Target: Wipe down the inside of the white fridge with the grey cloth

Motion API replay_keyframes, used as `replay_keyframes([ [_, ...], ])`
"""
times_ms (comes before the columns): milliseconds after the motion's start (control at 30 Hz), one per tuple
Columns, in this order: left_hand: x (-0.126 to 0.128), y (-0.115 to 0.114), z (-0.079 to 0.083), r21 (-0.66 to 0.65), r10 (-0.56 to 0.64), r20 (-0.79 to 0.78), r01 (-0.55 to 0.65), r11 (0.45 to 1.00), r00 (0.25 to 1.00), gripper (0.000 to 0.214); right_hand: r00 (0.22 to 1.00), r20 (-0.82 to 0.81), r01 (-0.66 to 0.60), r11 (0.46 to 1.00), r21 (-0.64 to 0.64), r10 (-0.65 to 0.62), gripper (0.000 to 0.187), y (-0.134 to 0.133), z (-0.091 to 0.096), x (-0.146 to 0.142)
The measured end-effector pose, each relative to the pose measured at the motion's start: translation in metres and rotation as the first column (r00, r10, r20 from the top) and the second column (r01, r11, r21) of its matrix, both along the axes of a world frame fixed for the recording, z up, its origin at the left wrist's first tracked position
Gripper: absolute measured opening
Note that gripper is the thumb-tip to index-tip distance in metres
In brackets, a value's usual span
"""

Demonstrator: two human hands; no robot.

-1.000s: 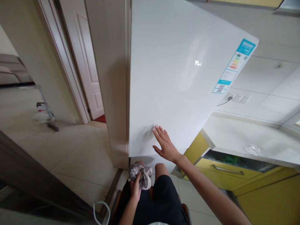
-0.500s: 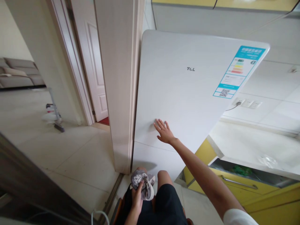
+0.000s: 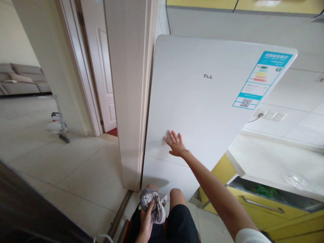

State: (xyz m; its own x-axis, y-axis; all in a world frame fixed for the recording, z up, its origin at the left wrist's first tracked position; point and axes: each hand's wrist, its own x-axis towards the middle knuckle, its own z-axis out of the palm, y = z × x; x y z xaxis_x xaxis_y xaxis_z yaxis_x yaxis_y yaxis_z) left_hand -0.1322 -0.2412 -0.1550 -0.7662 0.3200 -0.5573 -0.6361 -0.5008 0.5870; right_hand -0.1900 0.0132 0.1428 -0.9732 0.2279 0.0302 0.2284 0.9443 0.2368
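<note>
In front of me stands a white refrigerator (image 3: 192, 101) with a TCL logo and a blue energy label (image 3: 264, 81) at its upper right. Spread out, the fingers of my right hand (image 3: 176, 144) rest against the upper door, a little above the seam between the doors. Over my lap, my left hand (image 3: 146, 217) is closed round a bunched grey-and-white patterned cloth (image 3: 153, 204). Part of that hand's fingers is hidden by the cloth.
A door-frame post (image 3: 130, 94) borders the refrigerator on the left. To the right are a white countertop (image 3: 273, 158), a partly open yellow drawer (image 3: 265, 204) and wall sockets (image 3: 272, 115). A broom (image 3: 63, 135) and a sofa (image 3: 25, 79) appear farther left.
The view has shifted slightly, so the refrigerator's upper part and counter sit a bit lower and farther right. My right hand stays spread on the door; my left still holds the cloth.
</note>
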Motion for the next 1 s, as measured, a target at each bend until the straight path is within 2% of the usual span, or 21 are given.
replay_keyframes([
  [267, 0.001, -0.001, 0.007, -0.034, -0.021, -0.001, 0.021, 0.999, 1.000, 0.030, 1.000, -0.025, -0.002, 1.000, -0.003, 0.002, 0.105, 0.003, -0.006, -0.002],
  [633, 0.000, -0.001, 0.002, -0.056, -0.024, -0.010, 0.023, 0.998, 1.000, 0.033, 0.998, -0.066, 0.008, 1.000, -0.003, -0.008, 0.104, 0.001, -0.011, -0.003],
  [867, -0.001, -0.001, -0.001, -0.055, -0.027, -0.006, 0.027, 0.998, 1.000, 0.033, 0.996, -0.089, -0.008, 1.000, -0.020, 0.006, 0.097, -0.007, -0.003, 0.002],
  [1000, -0.003, -0.003, -0.004, -0.070, -0.028, -0.009, 0.028, 0.997, 1.000, 0.034, 0.993, -0.114, -0.053, 0.994, -0.092, 0.043, 0.096, -0.013, -0.001, 0.014],
])
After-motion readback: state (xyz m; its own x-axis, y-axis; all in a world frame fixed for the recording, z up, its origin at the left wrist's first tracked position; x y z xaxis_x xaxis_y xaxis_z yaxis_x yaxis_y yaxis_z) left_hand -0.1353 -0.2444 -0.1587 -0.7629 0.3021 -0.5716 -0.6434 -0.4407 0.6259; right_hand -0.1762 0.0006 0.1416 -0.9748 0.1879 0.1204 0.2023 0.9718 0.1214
